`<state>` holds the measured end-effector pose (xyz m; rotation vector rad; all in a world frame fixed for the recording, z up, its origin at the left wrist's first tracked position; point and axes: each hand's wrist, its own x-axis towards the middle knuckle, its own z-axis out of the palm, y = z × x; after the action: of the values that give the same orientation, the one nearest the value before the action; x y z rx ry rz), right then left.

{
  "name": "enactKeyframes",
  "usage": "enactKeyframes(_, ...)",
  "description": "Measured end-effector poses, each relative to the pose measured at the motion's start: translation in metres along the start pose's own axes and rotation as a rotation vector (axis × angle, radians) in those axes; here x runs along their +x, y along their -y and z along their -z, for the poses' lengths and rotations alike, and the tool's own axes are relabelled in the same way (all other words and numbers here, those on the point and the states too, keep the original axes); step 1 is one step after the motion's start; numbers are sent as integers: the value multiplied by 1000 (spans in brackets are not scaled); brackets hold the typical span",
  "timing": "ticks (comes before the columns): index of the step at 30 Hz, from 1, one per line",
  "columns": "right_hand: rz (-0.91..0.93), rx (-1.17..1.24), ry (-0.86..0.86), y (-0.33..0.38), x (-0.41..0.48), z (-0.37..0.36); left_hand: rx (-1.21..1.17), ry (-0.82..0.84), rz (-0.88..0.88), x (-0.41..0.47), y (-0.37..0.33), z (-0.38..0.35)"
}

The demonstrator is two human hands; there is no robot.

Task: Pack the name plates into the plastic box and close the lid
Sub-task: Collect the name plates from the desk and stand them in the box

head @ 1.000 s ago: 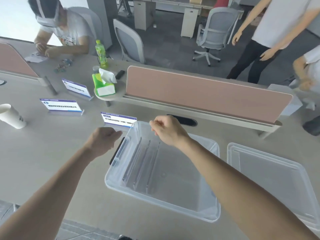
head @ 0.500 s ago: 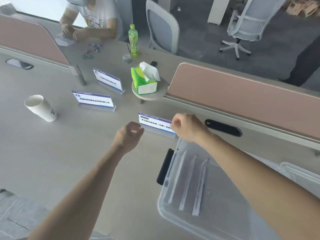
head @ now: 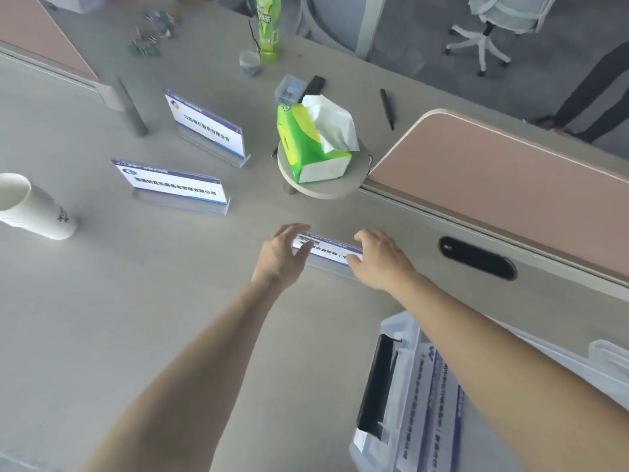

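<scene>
The nearest name plate (head: 328,251) was seen upright on the surface (head: 136,318), its long axis set crosswise between both hands. The left hand (head: 282,258) was spread at its left end and the right hand (head: 377,262) at its right, equally near. No closed grip could be made out. The plastic box (head: 400,327) was placed behind them, by the right forearm.

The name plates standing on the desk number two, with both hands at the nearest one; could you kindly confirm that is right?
Not quite: three name plates stand on the desk, not two. The head view shows the nearest plate between the left hand and right hand, plus the middle plate and the far plate behind.
</scene>
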<state>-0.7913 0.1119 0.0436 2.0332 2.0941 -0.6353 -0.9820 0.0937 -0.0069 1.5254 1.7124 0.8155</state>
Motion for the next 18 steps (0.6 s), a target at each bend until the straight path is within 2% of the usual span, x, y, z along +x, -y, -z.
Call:
enactKeyframes(4, 24, -115, 31, -7, 13, -6, 46, -7, -52, 15, 11, -4)
enactKeyframes(9, 121, -259, -5, -6, 19, 0, 125, -20, -142, 26, 16, 6)
enactKeyframes(15, 245, -316, -76, 6, 16, 18, 190, -92, -223, 13, 13, 30)
enactKeyframes(18, 326, -389, -118, 16, 8, 29, 284, -49, -264, 0, 6, 44)
